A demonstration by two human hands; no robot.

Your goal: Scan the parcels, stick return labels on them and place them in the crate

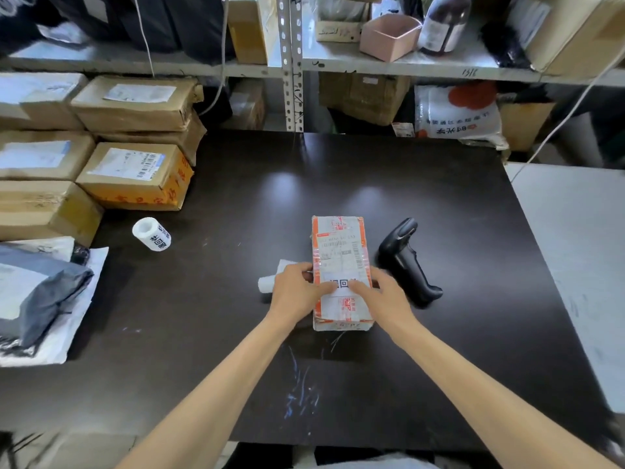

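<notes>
Left grip (297, 290) and right grip (385, 296), fingers uncurled, press a white QR-code label (343, 284) onto the orange-taped cardboard parcel (338, 242) on the black tabletop (389, 384).

Glossy dark table (236, 333); taped cardboard parcel (340, 238)

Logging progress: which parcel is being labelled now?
The orange-taped parcel mid-table, with left hand and right hand pressing a QR label onto it; the brown boxes at left are untouched.
</notes>
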